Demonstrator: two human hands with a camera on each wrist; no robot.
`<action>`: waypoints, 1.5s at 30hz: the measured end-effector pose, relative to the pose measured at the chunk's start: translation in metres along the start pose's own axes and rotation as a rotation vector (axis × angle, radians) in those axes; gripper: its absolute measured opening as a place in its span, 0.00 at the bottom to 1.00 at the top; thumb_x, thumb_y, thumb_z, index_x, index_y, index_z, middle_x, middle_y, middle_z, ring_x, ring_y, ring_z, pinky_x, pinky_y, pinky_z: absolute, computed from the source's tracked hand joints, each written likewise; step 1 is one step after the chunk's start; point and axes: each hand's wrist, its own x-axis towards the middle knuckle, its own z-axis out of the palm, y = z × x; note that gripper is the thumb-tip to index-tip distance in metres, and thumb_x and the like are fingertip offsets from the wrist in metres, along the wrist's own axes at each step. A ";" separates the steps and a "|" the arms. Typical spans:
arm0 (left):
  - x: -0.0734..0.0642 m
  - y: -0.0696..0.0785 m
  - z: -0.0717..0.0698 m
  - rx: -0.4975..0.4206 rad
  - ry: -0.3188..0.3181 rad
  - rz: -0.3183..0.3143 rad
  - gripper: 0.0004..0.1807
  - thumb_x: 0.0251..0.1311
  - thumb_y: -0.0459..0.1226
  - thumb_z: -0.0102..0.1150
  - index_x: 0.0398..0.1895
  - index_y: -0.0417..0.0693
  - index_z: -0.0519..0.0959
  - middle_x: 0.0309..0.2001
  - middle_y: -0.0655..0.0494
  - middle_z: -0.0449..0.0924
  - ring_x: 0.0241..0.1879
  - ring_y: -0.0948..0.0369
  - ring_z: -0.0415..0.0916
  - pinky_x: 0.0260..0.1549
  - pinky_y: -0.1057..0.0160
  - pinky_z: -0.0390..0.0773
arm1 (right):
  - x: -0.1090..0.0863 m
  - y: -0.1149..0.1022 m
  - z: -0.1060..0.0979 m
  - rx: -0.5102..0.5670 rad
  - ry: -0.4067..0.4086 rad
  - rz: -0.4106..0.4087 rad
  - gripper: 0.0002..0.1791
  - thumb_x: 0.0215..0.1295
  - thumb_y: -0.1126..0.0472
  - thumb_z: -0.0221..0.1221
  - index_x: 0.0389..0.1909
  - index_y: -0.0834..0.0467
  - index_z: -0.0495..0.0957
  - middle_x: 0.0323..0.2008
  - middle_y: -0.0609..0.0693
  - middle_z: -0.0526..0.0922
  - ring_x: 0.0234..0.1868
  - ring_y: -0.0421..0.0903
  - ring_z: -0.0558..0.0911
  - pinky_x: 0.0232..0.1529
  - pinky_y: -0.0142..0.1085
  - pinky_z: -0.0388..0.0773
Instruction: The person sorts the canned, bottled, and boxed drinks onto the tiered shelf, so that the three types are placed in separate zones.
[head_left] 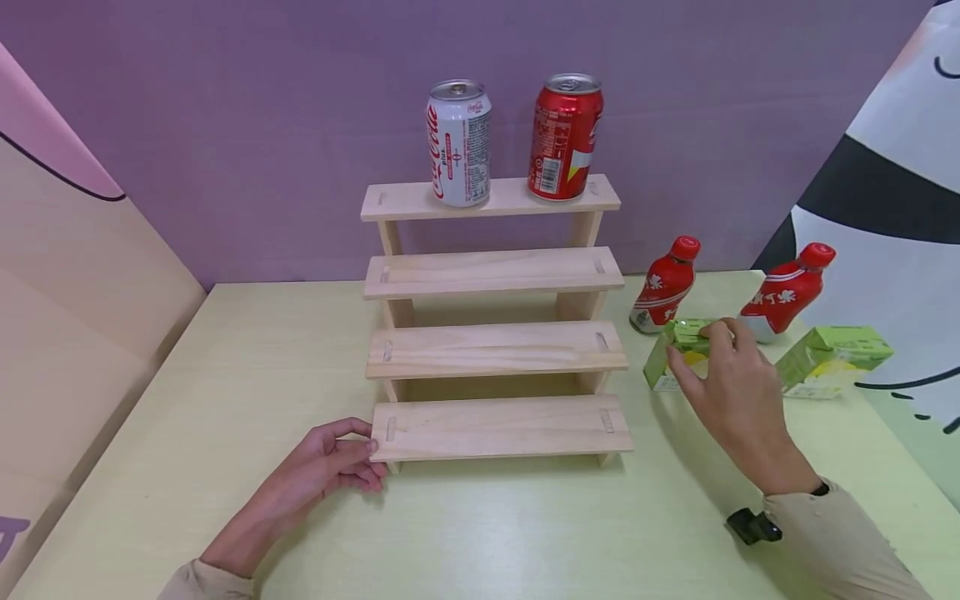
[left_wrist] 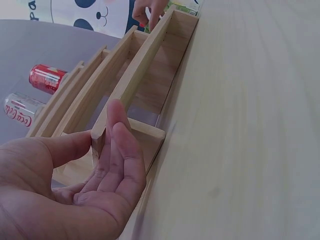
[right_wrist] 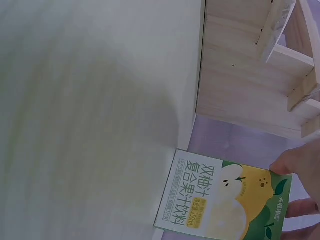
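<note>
A pale wooden stepped display stand (head_left: pixel 498 429) with several shelves stands on the table. My left hand (head_left: pixel 318 467) pinches the left end of its lowest shelf; in the left wrist view the thumb (left_wrist: pixel 75 147) is on one side of the board and the fingers on the other. To the right of the stand, my right hand (head_left: pixel 738 404) grips a green juice carton (right_wrist: pixel 215 197) near its top. That carton stands upright, its base apparently on the table. On the top shelf are a white Coca-Cola can (head_left: pixel 459 146) and a red can (head_left: pixel 566 137), side by side.
Behind the gripped carton stand two red bottles, one on the left (head_left: pixel 663 287) and one on the right (head_left: pixel 786 292). A second green carton (head_left: pixel 832 358) is right of my right hand. Purple backing (head_left: pixel 262 167) rises behind the pale table (head_left: pixel 255 358).
</note>
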 end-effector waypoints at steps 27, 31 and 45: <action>0.000 -0.001 -0.001 0.005 -0.003 0.007 0.15 0.72 0.35 0.54 0.53 0.32 0.68 0.36 0.44 0.85 0.36 0.54 0.84 0.44 0.56 0.84 | 0.003 0.000 0.000 0.129 0.017 0.088 0.24 0.58 0.60 0.69 0.47 0.72 0.72 0.44 0.69 0.76 0.41 0.65 0.77 0.36 0.61 0.79; 0.000 -0.002 -0.001 0.003 -0.007 0.011 0.14 0.72 0.35 0.54 0.52 0.32 0.69 0.36 0.43 0.84 0.36 0.54 0.84 0.44 0.55 0.84 | 0.005 -0.003 -0.002 0.139 0.005 0.104 0.25 0.58 0.61 0.68 0.49 0.72 0.72 0.49 0.71 0.77 0.46 0.67 0.77 0.41 0.63 0.78; 0.000 -0.001 -0.001 -0.006 -0.004 -0.002 0.15 0.72 0.35 0.54 0.53 0.32 0.68 0.37 0.42 0.84 0.36 0.54 0.84 0.45 0.55 0.84 | 0.023 -0.016 -0.026 0.199 0.097 0.089 0.25 0.56 0.61 0.70 0.50 0.71 0.75 0.54 0.69 0.79 0.49 0.68 0.80 0.48 0.66 0.77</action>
